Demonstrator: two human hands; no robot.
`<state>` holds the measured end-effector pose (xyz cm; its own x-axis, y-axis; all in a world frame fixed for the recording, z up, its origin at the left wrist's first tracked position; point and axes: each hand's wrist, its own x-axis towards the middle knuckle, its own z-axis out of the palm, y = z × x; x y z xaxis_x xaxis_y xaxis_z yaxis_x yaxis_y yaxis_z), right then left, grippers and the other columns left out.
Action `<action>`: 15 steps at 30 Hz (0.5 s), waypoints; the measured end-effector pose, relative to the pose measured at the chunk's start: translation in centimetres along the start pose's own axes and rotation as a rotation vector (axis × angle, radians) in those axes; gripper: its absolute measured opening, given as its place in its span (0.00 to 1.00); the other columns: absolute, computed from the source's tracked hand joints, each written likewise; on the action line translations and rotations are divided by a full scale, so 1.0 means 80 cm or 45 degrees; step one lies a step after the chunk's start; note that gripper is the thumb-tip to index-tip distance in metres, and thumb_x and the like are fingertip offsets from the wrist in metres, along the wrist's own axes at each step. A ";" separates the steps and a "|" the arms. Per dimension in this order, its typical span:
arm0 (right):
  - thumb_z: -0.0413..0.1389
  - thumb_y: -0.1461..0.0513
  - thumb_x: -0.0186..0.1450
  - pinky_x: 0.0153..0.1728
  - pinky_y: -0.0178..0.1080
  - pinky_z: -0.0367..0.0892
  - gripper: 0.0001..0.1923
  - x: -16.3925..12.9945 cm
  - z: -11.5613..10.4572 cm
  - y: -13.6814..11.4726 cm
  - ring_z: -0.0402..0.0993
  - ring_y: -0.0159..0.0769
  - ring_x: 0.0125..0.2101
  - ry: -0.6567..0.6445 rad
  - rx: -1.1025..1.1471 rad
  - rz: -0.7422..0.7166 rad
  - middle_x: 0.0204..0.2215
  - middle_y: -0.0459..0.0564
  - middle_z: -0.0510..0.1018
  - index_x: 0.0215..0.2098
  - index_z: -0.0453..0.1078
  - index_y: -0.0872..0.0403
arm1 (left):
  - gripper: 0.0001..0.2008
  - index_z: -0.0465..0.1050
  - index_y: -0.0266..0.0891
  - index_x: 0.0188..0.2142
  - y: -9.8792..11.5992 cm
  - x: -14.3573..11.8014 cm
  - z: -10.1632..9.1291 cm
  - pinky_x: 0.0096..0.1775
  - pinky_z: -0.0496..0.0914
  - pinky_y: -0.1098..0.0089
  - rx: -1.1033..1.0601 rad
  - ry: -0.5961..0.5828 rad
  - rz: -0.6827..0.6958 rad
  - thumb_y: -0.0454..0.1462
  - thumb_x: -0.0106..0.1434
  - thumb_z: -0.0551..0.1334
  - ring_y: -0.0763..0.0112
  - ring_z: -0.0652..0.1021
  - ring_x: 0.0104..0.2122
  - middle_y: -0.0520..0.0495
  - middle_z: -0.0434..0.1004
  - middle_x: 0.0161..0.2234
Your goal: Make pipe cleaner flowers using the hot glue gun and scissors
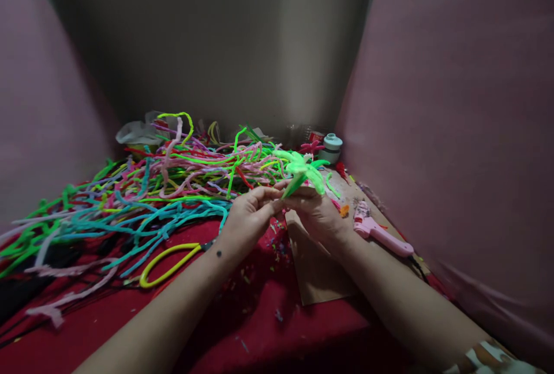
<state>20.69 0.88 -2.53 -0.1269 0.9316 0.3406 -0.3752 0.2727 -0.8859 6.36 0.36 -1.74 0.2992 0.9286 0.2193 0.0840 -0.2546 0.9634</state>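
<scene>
A bright green pipe-cleaner flower (305,171) with several long petals is held up between my hands. My left hand (251,212) pinches one of its lower, darker green petals between thumb and fingertips. From the other side my right hand (318,212) is closed around the flower's underside; its fingertips are partly hidden behind the petals. Under the right hand a piece of brown cardboard (318,276) lies on the red cloth (255,328). Yellow-handled pliers or cutters (167,264) lie left of my left wrist, their jaws partly hidden.
A large tangle of coloured pipe cleaners (173,189) spreads over the left and back. At right rests a pink glue gun (381,232). Behind it stand a pale blue bottle (332,148) and a dark pink pipe-cleaner flower (312,147). Pink sheets (459,103) hang at both sides.
</scene>
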 end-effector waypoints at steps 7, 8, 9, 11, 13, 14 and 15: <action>0.62 0.60 0.53 0.41 0.42 0.65 0.03 -0.012 0.017 0.009 0.71 0.36 0.30 0.166 -0.037 -0.044 0.25 0.45 0.77 0.25 0.77 0.51 | 0.10 0.71 0.37 0.33 -0.022 -0.007 0.003 0.30 0.64 0.71 1.153 0.294 0.580 0.37 0.63 0.52 0.70 0.73 0.25 0.47 0.74 0.26; 0.62 0.59 0.53 0.41 0.41 0.65 0.04 -0.014 0.019 0.009 0.70 0.36 0.30 0.189 -0.099 -0.051 0.24 0.45 0.76 0.25 0.77 0.51 | 0.12 0.70 0.37 0.31 -0.022 -0.008 0.002 0.29 0.63 0.71 1.185 0.285 0.592 0.36 0.64 0.50 0.71 0.72 0.24 0.48 0.73 0.24; 0.61 0.58 0.54 0.40 0.40 0.64 0.05 -0.015 0.020 0.007 0.69 0.36 0.29 0.209 -0.160 -0.048 0.23 0.44 0.75 0.24 0.77 0.51 | 0.12 0.70 0.38 0.30 -0.021 -0.008 0.001 0.28 0.62 0.72 1.150 0.275 0.582 0.36 0.64 0.50 0.72 0.71 0.23 0.49 0.72 0.23; 0.61 0.57 0.55 0.38 0.40 0.64 0.06 -0.016 0.019 0.004 0.69 0.35 0.29 0.195 -0.245 -0.021 0.23 0.44 0.75 0.25 0.77 0.50 | 0.10 0.69 0.39 0.29 -0.017 -0.008 0.000 0.29 0.62 0.74 0.935 0.259 0.510 0.36 0.63 0.51 0.74 0.70 0.23 0.52 0.70 0.22; 0.60 0.57 0.56 0.38 0.40 0.65 0.06 -0.014 0.014 0.001 0.69 0.35 0.29 0.092 -0.248 -0.001 0.23 0.44 0.75 0.28 0.78 0.50 | 0.08 0.68 0.40 0.27 -0.011 -0.007 -0.002 0.29 0.62 0.75 0.649 0.222 0.407 0.36 0.61 0.54 0.76 0.68 0.23 0.54 0.68 0.21; 0.60 0.57 0.56 0.37 0.40 0.65 0.07 -0.011 0.011 -0.001 0.69 0.36 0.30 0.026 -0.225 -0.003 0.23 0.44 0.75 0.29 0.78 0.50 | 0.09 0.68 0.39 0.25 -0.007 -0.006 -0.002 0.29 0.62 0.75 0.518 0.185 0.360 0.37 0.60 0.55 0.76 0.67 0.23 0.55 0.66 0.21; 0.61 0.57 0.55 0.37 0.41 0.66 0.07 -0.009 0.007 -0.002 0.70 0.36 0.30 -0.038 -0.196 -0.015 0.24 0.45 0.76 0.30 0.78 0.49 | 0.09 0.67 0.39 0.23 -0.003 -0.005 -0.003 0.28 0.61 0.75 0.405 0.142 0.315 0.37 0.59 0.56 0.76 0.66 0.23 0.55 0.65 0.20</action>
<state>20.34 0.04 -2.44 -0.1517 0.9212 0.3582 -0.2322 0.3191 -0.9188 5.97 0.12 -1.99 0.2439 0.8482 0.4702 0.3173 -0.5279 0.7878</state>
